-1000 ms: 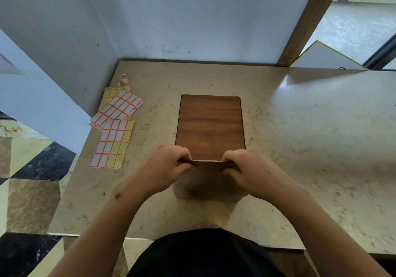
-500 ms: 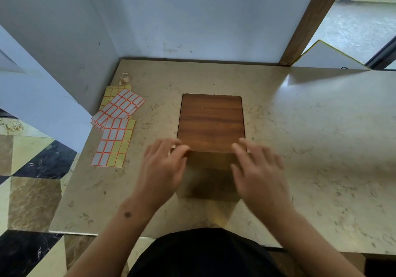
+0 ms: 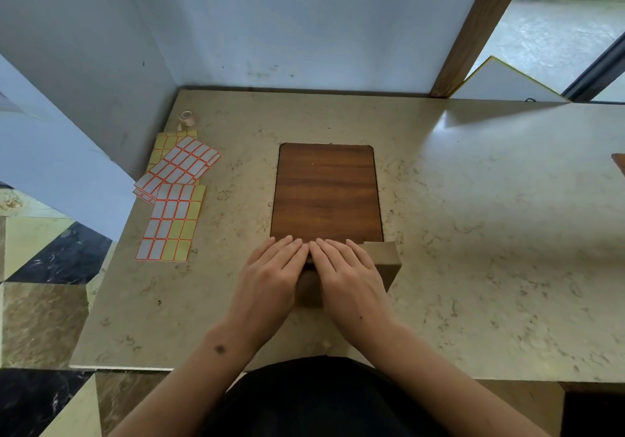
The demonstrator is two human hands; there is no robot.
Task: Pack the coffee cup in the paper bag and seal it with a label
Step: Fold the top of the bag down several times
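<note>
A brown paper bag (image 3: 385,260) stands on the marble counter near its front edge, its top folded flat. My left hand (image 3: 270,277) and my right hand (image 3: 348,274) lie side by side, palms down and fingers stretched out, pressing on the folded top. They cover most of the bag; only its right corner and a strip between my wrists show. The coffee cup is not visible. Sheets of white labels with orange borders (image 3: 176,200) lie on the counter to the left.
A dark wooden board (image 3: 326,193) is set in the counter just beyond the bag. A small roll of tape (image 3: 186,119) sits in the back left corner by the wall. The counter (image 3: 490,233) drops off to the floor on the left.
My hands pinched the bag's top edge, then folded it over and flattened. They have slid together from the bag's sides to its middle.
</note>
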